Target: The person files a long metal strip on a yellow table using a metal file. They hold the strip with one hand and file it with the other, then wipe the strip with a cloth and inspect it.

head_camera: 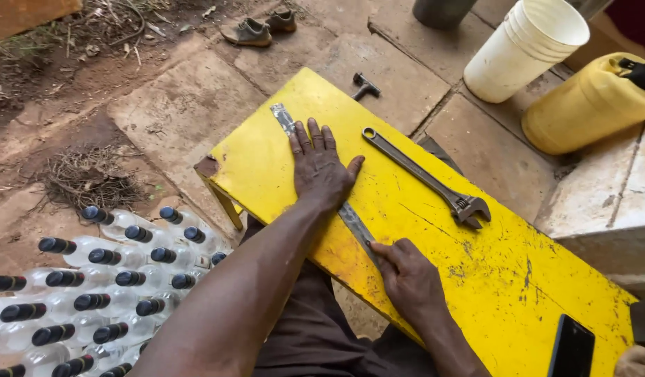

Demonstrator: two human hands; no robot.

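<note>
We work on a yellow bench [434,265]. A long metal strip [350,216] lies flat along it. Our left hand [321,167] presses it down, palm flat, fingers spread; our right hand [406,276] pinches its near end. An adjustable wrench [427,178] lies just beside. If the flat palm slides, the strip could likely skid or nick our fingers.

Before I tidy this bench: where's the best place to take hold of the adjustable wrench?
Probably mid-handle. The adjustable wrench lies flat and diagonal on the yellow bench, its heavy jaw end toward the near right and its ring end toward the far left. The long, slim shaft is clear of both hands, so come from above and pinch across its narrow width, slightly toward the jaw end for balance.
</note>
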